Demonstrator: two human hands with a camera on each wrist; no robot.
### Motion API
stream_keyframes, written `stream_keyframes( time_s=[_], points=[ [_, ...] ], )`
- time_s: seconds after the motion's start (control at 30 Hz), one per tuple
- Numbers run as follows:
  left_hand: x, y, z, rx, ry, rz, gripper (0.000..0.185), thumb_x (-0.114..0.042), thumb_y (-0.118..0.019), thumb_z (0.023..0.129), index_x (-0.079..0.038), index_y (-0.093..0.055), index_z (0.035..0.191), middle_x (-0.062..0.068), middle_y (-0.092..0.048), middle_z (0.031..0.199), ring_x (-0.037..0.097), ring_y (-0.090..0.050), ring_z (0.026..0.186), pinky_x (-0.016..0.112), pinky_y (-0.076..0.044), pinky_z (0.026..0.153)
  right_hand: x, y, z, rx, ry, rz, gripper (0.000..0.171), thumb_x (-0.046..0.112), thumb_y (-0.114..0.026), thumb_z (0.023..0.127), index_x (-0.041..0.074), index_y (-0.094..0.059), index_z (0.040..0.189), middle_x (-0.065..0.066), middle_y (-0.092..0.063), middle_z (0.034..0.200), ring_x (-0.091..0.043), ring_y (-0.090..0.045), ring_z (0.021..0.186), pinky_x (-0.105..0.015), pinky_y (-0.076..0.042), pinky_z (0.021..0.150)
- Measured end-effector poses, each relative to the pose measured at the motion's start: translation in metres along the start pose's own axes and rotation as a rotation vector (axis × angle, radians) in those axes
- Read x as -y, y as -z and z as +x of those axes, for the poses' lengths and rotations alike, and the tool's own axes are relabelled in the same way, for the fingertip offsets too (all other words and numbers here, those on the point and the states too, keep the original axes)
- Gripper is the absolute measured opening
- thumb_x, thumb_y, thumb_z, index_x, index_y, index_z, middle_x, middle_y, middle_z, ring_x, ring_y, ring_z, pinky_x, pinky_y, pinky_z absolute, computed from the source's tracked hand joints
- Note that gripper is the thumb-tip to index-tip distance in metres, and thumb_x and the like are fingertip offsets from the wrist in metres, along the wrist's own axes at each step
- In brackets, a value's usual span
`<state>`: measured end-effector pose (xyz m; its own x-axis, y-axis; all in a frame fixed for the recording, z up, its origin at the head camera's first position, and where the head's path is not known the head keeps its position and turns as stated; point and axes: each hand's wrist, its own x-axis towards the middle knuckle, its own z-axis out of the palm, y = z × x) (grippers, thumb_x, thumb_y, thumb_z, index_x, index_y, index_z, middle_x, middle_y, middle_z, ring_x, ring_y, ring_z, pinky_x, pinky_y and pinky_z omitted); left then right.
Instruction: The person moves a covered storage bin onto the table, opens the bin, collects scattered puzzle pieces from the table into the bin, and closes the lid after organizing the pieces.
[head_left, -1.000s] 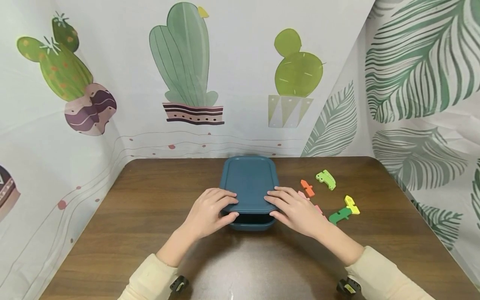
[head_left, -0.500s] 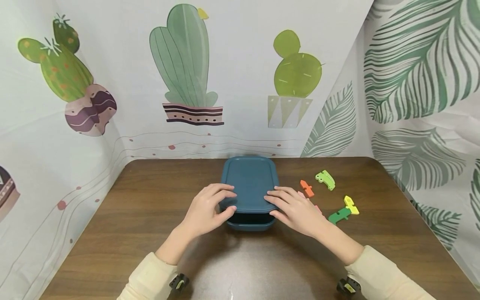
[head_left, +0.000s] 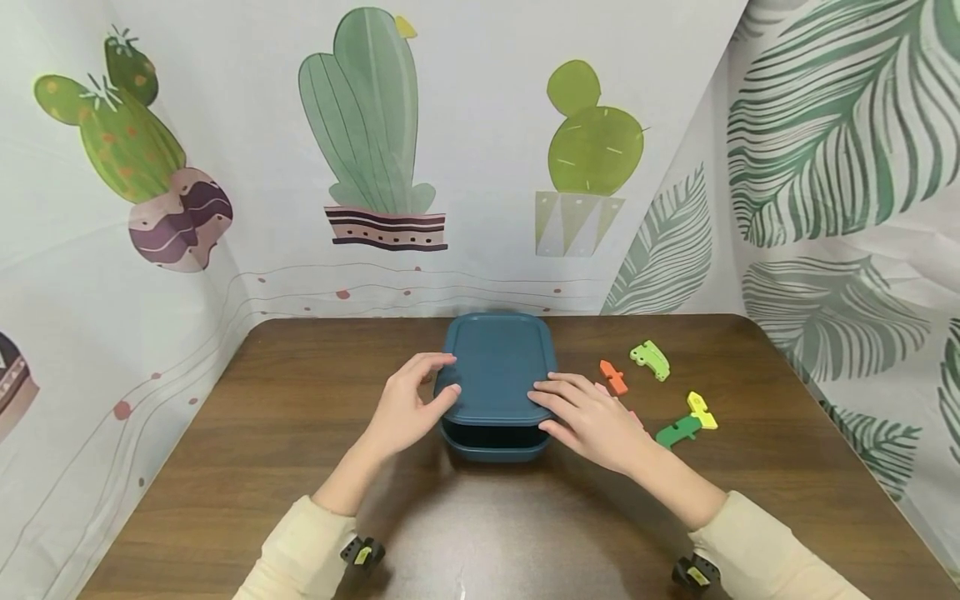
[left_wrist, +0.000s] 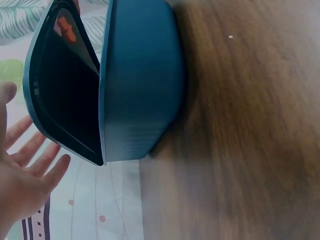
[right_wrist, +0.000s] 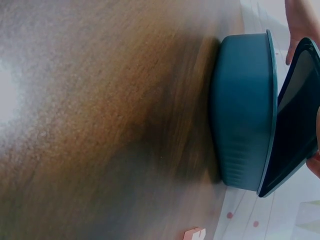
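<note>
Premises: an indoor, screened-off tabletop station; whether home, office or lab cannot be determined. Evidence: a dark wood-grain table point(head_left: 255, 433) with rounded far corners, set close against creased white sheeting point(head_left: 487, 150). The sheeting bears cactus prints point(head_left: 375, 125); a leaf-patterned panel point(head_left: 840, 133) covers the right side, meeting it along a diagonal edge.

The right hand point(head_left: 592, 421) grips the near right corner of the lid point(head_left: 498, 358), with the box point(head_left: 495, 455) below and to the left of that grip on the table point(head_left: 262, 433), the lid slanting over it, and the left hand point(head_left: 405, 404) opposite, at the lid's left edge. Right of the grip, toy pieces point(head_left: 651, 361) lie scattered on the table, the nearest partly hidden by the right hand; the wall cloth point(head_left: 487, 150) hangs behind everything, past the table's far edge
</note>
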<state>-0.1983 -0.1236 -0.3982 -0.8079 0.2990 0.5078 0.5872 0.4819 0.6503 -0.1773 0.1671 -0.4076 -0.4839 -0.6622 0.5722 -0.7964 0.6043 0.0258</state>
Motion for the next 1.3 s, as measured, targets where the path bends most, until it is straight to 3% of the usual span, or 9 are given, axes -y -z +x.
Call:
stream_keyframes(
  time_s=[0.33, 0.5, 0.63, 1.0, 1.3],
  points=[
    [0.009, 0.004, 0.006, 0.029, 0.354, -0.184, 0.040, -0.026, -0.063, 0.087, -0.009, -0.055, 0.122, 0.008, -0.058, 0.121, 0.024, -0.056, 0.110, 0.041, -0.049, 0.090, 0.000, 0.000, 0.000, 0.004, -0.007, 0.005, 0.042, 0.043, -0.043, 0.096, 0.014, -0.060, 0.120, -0.001, -0.061, 0.119, -0.023, -0.051, 0.116, -0.040, -0.053, 0.078],
    [0.015, 0.005, 0.010, 0.059, 0.480, -0.274, 0.043, -0.029, -0.061, 0.089, -0.011, -0.051, 0.127, 0.007, -0.054, 0.128, 0.025, -0.055, 0.112, 0.041, -0.051, 0.087, 0.000, 0.000, -0.001, -0.009, -0.002, -0.001, 0.040, 0.042, -0.046, 0.095, 0.014, -0.060, 0.120, -0.002, -0.061, 0.118, -0.024, -0.051, 0.115, -0.040, -0.052, 0.081],
    [0.016, 0.004, 0.014, 0.043, 0.581, -0.366, 0.043, -0.027, -0.060, 0.089, -0.009, -0.051, 0.127, 0.009, -0.055, 0.126, 0.022, -0.058, 0.104, 0.034, -0.054, 0.080, 0.000, 0.001, 0.000, -0.009, -0.003, -0.003, 0.039, 0.040, -0.048, 0.094, 0.014, -0.060, 0.121, -0.002, -0.061, 0.118, -0.024, -0.052, 0.115, -0.041, -0.051, 0.084],
    [0.019, 0.001, 0.021, 0.029, 0.800, -0.529, 0.040, -0.024, -0.058, 0.090, -0.008, -0.052, 0.126, 0.012, -0.058, 0.110, 0.016, -0.064, 0.078, 0.035, -0.056, 0.074, 0.000, 0.003, 0.001, -0.007, -0.004, 0.001, 0.039, 0.039, -0.051, 0.093, 0.012, -0.060, 0.121, -0.003, -0.061, 0.119, -0.023, -0.052, 0.115, -0.039, -0.046, 0.093],
    [0.019, -0.001, 0.022, 0.079, 0.852, -0.637, 0.043, -0.022, -0.058, 0.090, -0.008, -0.047, 0.129, 0.012, -0.056, 0.106, 0.015, -0.065, 0.074, 0.036, -0.056, 0.073, -0.001, 0.002, 0.001, -0.023, -0.001, 0.005, 0.039, 0.039, -0.049, 0.094, 0.013, -0.061, 0.120, -0.002, -0.062, 0.118, -0.023, -0.052, 0.115, -0.039, -0.047, 0.092]
  ],
)
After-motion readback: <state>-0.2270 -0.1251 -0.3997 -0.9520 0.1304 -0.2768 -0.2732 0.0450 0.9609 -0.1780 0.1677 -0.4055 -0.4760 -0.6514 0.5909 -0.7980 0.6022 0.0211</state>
